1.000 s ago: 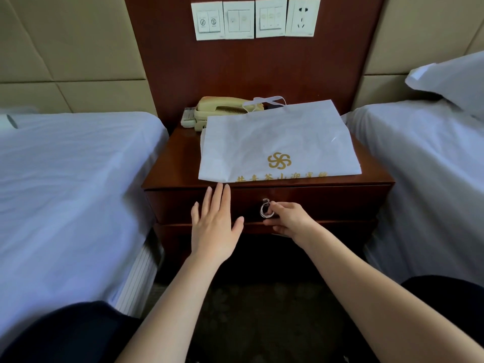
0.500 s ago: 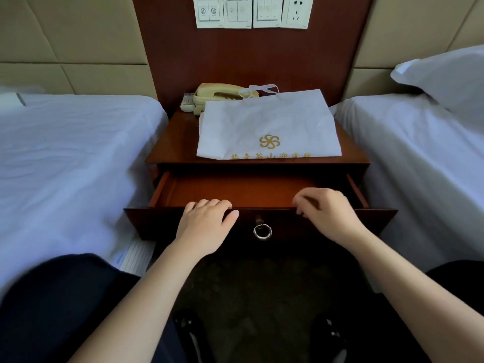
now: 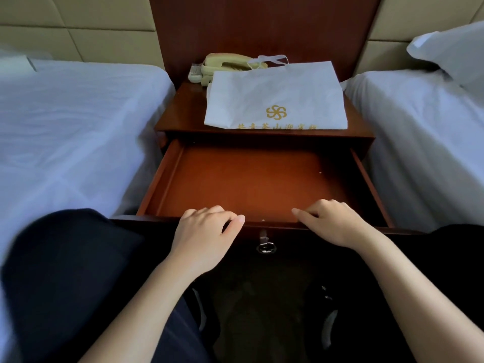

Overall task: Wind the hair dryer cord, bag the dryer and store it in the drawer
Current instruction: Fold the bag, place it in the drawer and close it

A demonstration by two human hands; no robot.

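Observation:
A white bag (image 3: 277, 98) with a gold emblem lies flat on the wooden nightstand (image 3: 180, 111); whatever it holds is hidden, and no hair dryer shows. Below it the drawer (image 3: 167, 179) stands pulled far out, its reddish-brown floor bare. My left hand (image 3: 207, 234) grips the drawer's front edge left of centre, fingers curled over the rim. My right hand (image 3: 332, 224) grips the same edge right of centre. A metal ring pull (image 3: 265, 246) hangs on the drawer front between my hands.
A beige telephone (image 3: 225, 65) sits at the nightstand's back, behind the bag. White-sheeted beds flank the nightstand, left bed (image 3: 73, 132) and right bed (image 3: 424, 142), with a pillow (image 3: 455, 48) at the far right. My dark-clothed knees are close under the drawer front.
My right hand left the ring pull and both hands took the drawer's front edge. The drawer went from shut to pulled far out toward me.

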